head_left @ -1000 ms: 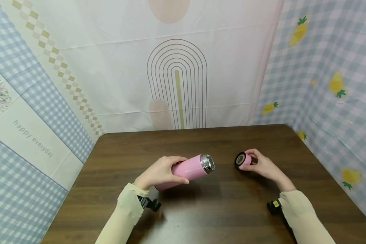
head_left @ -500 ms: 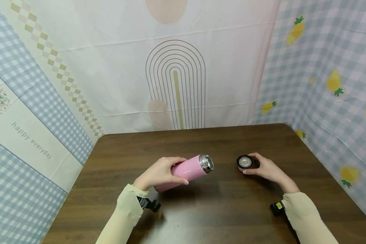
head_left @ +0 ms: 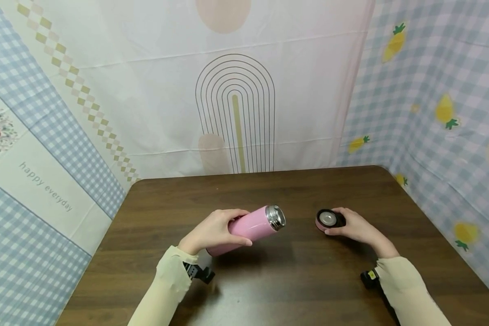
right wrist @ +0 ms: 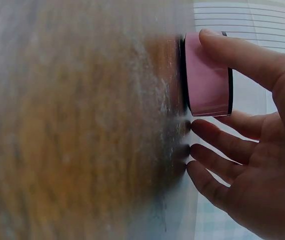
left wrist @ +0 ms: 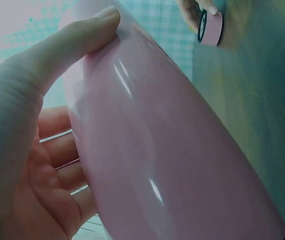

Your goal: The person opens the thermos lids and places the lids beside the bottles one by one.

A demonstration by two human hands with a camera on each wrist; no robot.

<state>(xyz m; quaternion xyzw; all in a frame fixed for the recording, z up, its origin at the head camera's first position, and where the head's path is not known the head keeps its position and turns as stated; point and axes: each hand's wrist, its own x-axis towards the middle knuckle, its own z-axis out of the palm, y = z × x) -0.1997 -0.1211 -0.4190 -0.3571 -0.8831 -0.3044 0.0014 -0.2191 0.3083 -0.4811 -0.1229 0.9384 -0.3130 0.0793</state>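
Note:
My left hand (head_left: pixel 213 232) grips a pink thermos bottle (head_left: pixel 257 225), thumb on the near side. The bottle leans to the right, its bare silver neck (head_left: pixel 276 218) pointing right. In the left wrist view the pink body (left wrist: pixel 152 130) fills much of the frame, with the fingers partly hidden behind it. On the right, my right hand (head_left: pixel 358 228) pinches the pink thermos lid (head_left: pixel 328 218) between thumb and index finger. Its pale underside faces up inside a black rim. The right wrist view shows the lid (right wrist: pixel 207 80) right at the tabletop, the other fingertips (right wrist: pixel 195 170) touching down beside it.
Both hands work over a dark brown wooden table (head_left: pixel 269 290). A patterned white cloth (head_left: pixel 159 113) hangs behind its back edge. Checked cloth (head_left: pixel 436 149) hangs along the right. Each wrist carries a small black camera, such as the left camera (head_left: pixel 205 274).
The lid has tipped from facing sideways to underside up and come down to the table. My right hand has shifted slightly right and down. The left hand and bottle have hardly moved.

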